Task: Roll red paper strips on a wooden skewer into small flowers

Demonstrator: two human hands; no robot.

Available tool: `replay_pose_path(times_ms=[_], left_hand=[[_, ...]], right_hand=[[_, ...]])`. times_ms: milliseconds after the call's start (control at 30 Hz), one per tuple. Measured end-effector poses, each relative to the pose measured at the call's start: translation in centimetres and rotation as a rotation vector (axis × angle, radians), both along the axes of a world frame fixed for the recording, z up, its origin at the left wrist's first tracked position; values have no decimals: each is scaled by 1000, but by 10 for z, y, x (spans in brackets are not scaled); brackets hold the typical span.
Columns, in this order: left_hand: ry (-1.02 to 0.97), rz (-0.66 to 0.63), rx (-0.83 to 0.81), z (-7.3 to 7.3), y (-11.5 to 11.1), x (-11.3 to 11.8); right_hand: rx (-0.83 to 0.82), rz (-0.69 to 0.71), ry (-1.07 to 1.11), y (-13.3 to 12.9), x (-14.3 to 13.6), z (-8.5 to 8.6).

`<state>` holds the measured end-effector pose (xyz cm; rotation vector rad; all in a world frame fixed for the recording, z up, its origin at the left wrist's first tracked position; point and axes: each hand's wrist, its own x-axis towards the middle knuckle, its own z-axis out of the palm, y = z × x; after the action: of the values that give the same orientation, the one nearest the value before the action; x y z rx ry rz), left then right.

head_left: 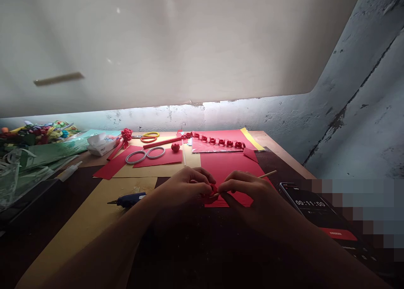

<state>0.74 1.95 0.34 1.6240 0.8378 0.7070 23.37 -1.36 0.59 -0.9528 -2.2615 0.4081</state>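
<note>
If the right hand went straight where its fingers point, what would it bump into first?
Probably the small red piece just ahead of the right hand, then the left hand. Exact depth is hard to tell.

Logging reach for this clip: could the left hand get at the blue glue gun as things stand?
Probably not immediately: the left hand is pinching a small red piece, and its forearm hides the rear of the blue glue gun, though the nozzle side looks unobstructed.
</note>
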Motion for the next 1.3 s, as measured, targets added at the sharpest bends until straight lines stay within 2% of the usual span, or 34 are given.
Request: replay_pose_path(times_ms=[133, 367, 633, 767, 867, 967, 1100, 1300], left_hand=[[20, 10, 5, 0, 0, 1], [95, -1, 65, 3, 0, 1], [151, -11, 116, 3, 0, -2], [267, -13, 209, 4, -2, -3], [348, -6, 346, 2, -3, -3], [408, -52, 450, -1, -3, -2], [432, -142, 408, -4, -1, -2], [399, -183, 352, -4, -1, -2]], right_hand=[[6, -6, -1, -1, 1, 2], [63, -124, 11, 2, 2, 5], [-25, -100, -34, 2, 1, 6], [-65, -82, -63, 3, 0, 6], [-92, -93, -95, 3, 1, 4], [-124, -90, -162, 3, 2, 1], [-156, -78, -247, 4, 3, -2], [-178, -65, -252, 4, 2, -7]])
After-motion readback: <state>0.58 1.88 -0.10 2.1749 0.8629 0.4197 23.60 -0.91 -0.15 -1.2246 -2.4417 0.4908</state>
